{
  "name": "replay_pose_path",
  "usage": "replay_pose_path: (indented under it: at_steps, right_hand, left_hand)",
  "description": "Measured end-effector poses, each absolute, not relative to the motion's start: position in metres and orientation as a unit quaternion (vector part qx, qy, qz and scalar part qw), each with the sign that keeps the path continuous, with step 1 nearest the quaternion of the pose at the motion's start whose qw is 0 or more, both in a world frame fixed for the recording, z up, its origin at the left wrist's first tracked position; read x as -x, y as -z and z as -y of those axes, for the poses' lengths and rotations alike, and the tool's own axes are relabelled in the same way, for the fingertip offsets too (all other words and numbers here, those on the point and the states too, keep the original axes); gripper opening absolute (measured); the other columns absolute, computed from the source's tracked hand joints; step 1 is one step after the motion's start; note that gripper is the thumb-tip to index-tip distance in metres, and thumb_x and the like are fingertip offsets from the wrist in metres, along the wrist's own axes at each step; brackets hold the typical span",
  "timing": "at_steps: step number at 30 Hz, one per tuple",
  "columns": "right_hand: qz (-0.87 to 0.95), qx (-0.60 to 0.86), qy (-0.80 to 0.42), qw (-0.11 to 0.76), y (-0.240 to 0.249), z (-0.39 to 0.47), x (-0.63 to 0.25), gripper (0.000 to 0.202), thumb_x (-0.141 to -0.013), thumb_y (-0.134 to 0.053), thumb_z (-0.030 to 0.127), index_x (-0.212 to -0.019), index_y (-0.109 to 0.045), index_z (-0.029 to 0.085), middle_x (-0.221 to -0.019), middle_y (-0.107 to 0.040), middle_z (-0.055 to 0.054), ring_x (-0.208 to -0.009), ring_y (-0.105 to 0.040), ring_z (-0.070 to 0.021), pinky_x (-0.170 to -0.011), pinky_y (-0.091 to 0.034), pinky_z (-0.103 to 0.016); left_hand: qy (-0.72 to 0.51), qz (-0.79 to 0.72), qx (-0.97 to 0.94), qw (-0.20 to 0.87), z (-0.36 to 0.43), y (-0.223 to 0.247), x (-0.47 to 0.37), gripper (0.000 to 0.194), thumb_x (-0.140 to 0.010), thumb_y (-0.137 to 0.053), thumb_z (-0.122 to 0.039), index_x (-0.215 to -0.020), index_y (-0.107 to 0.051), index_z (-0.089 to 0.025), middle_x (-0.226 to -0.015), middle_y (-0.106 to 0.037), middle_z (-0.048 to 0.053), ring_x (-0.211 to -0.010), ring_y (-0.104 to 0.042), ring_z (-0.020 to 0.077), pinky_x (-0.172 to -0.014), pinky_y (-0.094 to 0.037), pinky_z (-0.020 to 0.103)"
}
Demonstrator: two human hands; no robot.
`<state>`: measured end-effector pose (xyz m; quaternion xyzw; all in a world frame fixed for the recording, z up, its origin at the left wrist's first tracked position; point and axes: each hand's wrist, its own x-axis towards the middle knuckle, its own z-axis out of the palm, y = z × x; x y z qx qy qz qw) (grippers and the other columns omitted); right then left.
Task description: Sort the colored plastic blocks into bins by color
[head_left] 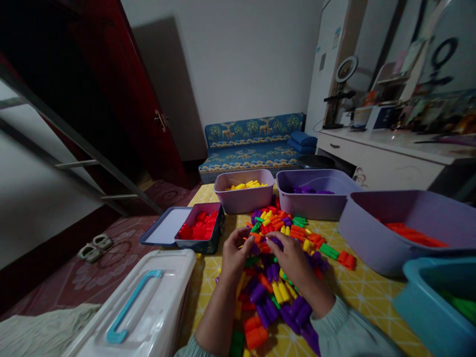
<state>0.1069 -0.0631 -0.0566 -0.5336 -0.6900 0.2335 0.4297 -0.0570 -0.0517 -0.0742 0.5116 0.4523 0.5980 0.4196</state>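
Observation:
Both hands are over a pile of bullet-shaped plastic pieces (280, 291) in red, orange, yellow, green and purple on a yellow patterned cloth (372, 292). My left hand (237, 249) has its thumb and fingers bent around an orange piece (256, 238) at the pile's middle. Close on its right, my right hand (288, 252) reaches to the same spot with thumb and forefinger nearly together; what lies between these fingertips is too small to make out. Purple and yellow pieces lie beneath and in front of both hands.
Behind the pile, one bin (244, 198) holds yellow pieces and another (316, 201) purple. A right-hand bin (372, 238) holds orange pieces; a blue tub (427, 297) holds green. At left are an open box (201, 245) of red pieces and a lidded white box (148, 307).

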Motion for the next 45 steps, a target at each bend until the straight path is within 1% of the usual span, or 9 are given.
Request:
replay_pose_path:
  at_steps: [3,6,15,19,23,29,34,40,45]
  right_hand:
    - [0.693,0.534,-0.228,0.428,0.057,0.063,-0.107,0.024,-0.087,-0.050,0.030,-0.099,-0.067,0.018,-0.098,-0.073,-0.009,-0.094,-0.067,-0.0247,-0.085,-0.049,-0.037]
    - [0.696,0.533,-0.227,0.424,0.057,0.062,-0.108,0.023,-0.087,-0.050,0.029,-0.098,-0.067,0.019,-0.098,-0.073,-0.008,-0.095,-0.067,-0.0242,-0.086,-0.048,-0.037]
    - [0.700,0.529,-0.225,0.422,0.057,0.063,-0.108,0.020,-0.086,-0.052,0.025,-0.098,-0.067,0.019,-0.101,-0.073,-0.008,-0.098,-0.067,-0.0239,-0.089,-0.048,-0.038]
    - [0.698,0.536,-0.226,0.418,0.057,0.063,-0.108,0.022,-0.084,-0.052,0.020,-0.099,-0.067,0.020,-0.102,-0.073,-0.007,-0.100,-0.066,-0.0235,-0.091,-0.049,-0.038]
    - [0.697,0.543,-0.216,0.415,0.058,0.063,-0.108,0.028,-0.079,-0.053,0.013,-0.102,-0.068,0.018,-0.105,-0.072,-0.008,-0.102,-0.065,-0.0234,-0.093,-0.048,-0.038]
    - [0.698,0.542,-0.204,0.422,0.061,0.060,-0.109,0.030,-0.079,-0.051,0.009,-0.104,-0.068,0.015,-0.107,-0.070,-0.011,-0.103,-0.064,-0.0228,-0.096,-0.047,-0.038]
    - [0.702,0.541,-0.198,0.418,0.060,0.060,-0.110,0.029,-0.082,-0.051,0.011,-0.105,-0.069,0.016,-0.107,-0.070,-0.011,-0.103,-0.064,-0.0234,-0.096,-0.048,-0.039]
    - [0.704,0.539,-0.195,0.420,0.064,0.058,-0.111,0.042,-0.072,-0.053,0.001,-0.107,-0.068,0.017,-0.110,-0.068,-0.009,-0.108,-0.062,-0.0219,-0.100,-0.045,-0.038]
    - [0.702,0.548,-0.175,0.419,0.068,0.056,-0.114,0.034,-0.066,-0.061,0.001,-0.095,-0.070,0.017,-0.109,-0.066,-0.010,-0.107,-0.062,-0.0232,-0.101,-0.045,-0.041]
  left_hand:
    - [-0.596,-0.455,-0.506,0.427,0.053,0.071,0.056,0.034,-0.070,-0.076,-0.041,-0.089,-0.070,-0.013,-0.072,-0.068,0.003,-0.046,-0.051,0.0062,-0.042,-0.039,0.016]
    - [-0.602,-0.448,-0.498,0.435,0.053,0.070,0.055,0.033,-0.069,-0.076,-0.040,-0.086,-0.071,-0.012,-0.069,-0.068,0.003,-0.049,-0.052,0.0070,-0.046,-0.042,0.017]
    - [-0.608,-0.419,-0.483,0.471,0.053,0.070,0.054,0.033,-0.064,-0.081,-0.037,-0.086,-0.072,-0.014,-0.076,-0.072,0.004,-0.063,-0.062,0.0116,-0.059,-0.050,0.020]
    - [-0.607,-0.408,-0.473,0.491,0.052,0.072,0.054,0.037,-0.061,-0.084,-0.037,-0.088,-0.072,-0.014,-0.080,-0.073,0.005,-0.067,-0.066,0.0141,-0.064,-0.053,0.024]
    - [-0.604,-0.406,-0.475,0.495,0.051,0.075,0.055,0.038,-0.061,-0.084,-0.037,-0.089,-0.072,-0.014,-0.082,-0.074,0.007,-0.072,-0.068,0.0158,-0.069,-0.054,0.025]
    - [-0.605,-0.407,-0.467,0.501,0.051,0.074,0.055,0.039,-0.059,-0.085,-0.037,-0.087,-0.072,-0.013,-0.079,-0.074,0.006,-0.069,-0.067,0.0147,-0.067,-0.054,0.024]
    - [-0.600,-0.410,-0.462,0.508,0.053,0.073,0.054,0.040,-0.058,-0.085,-0.037,-0.088,-0.071,-0.014,-0.080,-0.074,0.006,-0.069,-0.067,0.0154,-0.066,-0.054,0.025]
    - [-0.593,-0.415,-0.468,0.507,0.052,0.074,0.055,0.040,-0.059,-0.085,-0.036,-0.089,-0.072,-0.015,-0.082,-0.074,0.006,-0.071,-0.068,0.0163,-0.068,-0.054,0.026]
    - [-0.598,-0.416,-0.466,0.502,0.052,0.074,0.054,0.040,-0.058,-0.085,-0.037,-0.087,-0.072,-0.014,-0.081,-0.073,0.006,-0.071,-0.068,0.0165,-0.069,-0.054,0.027]
